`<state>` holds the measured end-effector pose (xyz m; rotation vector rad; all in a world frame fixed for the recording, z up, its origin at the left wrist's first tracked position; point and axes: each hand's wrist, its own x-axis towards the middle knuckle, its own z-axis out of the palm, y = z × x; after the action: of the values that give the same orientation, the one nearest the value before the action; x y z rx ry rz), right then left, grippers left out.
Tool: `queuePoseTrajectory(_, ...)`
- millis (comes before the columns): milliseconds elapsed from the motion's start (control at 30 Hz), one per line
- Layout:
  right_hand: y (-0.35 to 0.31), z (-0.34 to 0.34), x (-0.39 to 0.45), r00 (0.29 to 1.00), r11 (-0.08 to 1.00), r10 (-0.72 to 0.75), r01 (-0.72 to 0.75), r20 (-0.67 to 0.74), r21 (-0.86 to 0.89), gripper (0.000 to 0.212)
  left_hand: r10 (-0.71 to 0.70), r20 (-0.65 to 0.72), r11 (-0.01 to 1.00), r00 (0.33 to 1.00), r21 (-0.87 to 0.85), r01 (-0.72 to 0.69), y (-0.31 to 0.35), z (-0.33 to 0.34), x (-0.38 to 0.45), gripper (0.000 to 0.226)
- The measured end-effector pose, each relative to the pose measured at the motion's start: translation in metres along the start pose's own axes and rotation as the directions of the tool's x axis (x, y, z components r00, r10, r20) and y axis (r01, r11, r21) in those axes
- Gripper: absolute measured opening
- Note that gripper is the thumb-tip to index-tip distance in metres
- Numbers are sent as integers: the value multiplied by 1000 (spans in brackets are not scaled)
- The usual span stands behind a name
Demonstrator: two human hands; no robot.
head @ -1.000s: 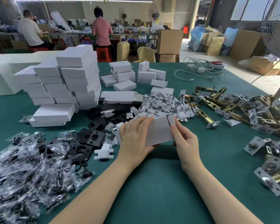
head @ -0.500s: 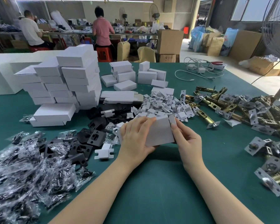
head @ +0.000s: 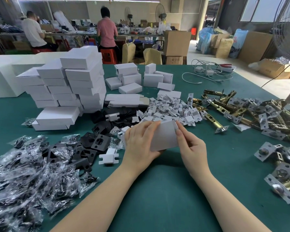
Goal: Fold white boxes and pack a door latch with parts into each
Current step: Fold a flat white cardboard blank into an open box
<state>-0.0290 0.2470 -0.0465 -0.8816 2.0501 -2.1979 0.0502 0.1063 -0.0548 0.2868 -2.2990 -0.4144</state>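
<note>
A small white box (head: 164, 136) is held between both hands just above the green table (head: 157, 190). My left hand (head: 139, 143) grips its left side, fingers curled over the top edge. My right hand (head: 189, 146) pinches its right end flap with thumb and fingers. Brass door latches (head: 241, 111) lie in a heap at the right. Black strike plates (head: 90, 146) and bagged parts (head: 23, 178) lie at the left. A pile of small white card inserts (head: 171, 109) sits just beyond the box.
Stacked folded white boxes (head: 70, 84) stand at the back left, flat box blanks (head: 126, 100) beside them. More latches (head: 281, 164) lie near the right edge. A white cable (head: 206, 74) lies at the far right. Two people work at a far bench.
The box has tilted slightly and my right fingers have shifted a little on its right end. Nothing else on the table moved.
</note>
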Motion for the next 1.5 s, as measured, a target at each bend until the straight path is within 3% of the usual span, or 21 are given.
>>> queuePoseTrajectory(133, -1, 0, -1, 993, 994, -33, 44, 115, -96, 36, -45, 9, 999, 999, -20, 45, 0, 0, 1, 93)
queuePoseTrajectory(400, 2, -4, 1, 918, 988, 69, -7, 390, -157, 53, -50, 16, 999, 999, -6, 50, -11, 0, 2, 100)
queuePoseTrajectory(500, 3, -3, 3, 940, 991, 111, -81, 321, -105, 46, -60, 38, 998, 997, -4, 60, -12, 4, 3, 102)
queuePoseTrajectory(733, 7, 3, 2, 996, 996, 83, -83, 26, 16, 34, -117, 19, 986, 993, -120, 119, -3, 6, 2, 90)
queuePoseTrajectory(800, 8, 4, 1, 997, 998, 68, -67, 47, -16, 37, -122, 17, 984, 992, -131, 124, -4, 6, 1, 90)
queuePoseTrajectory(967, 8, 1, 1, 967, 992, 42, -12, 250, -123, 47, -173, 44, 973, 984, -147, 178, -7, 2, 1, 90)
queuePoseTrajectory(1067, 6, 4, 0, 979, 990, 22, 6, 203, -138, 48, -172, 52, 975, 984, -136, 177, -6, 2, 2, 88)
queuePoseTrajectory(1233, 5, 8, -2, 1000, 999, 26, -26, -17, -19, 39, -232, 67, 951, 970, -196, 241, -1, 5, 3, 89)
queuePoseTrajectory(1500, 3, 5, -5, 991, 978, -132, 136, 32, -155, 33, -225, 87, 952, 970, -193, 238, -1, 3, 1, 91)
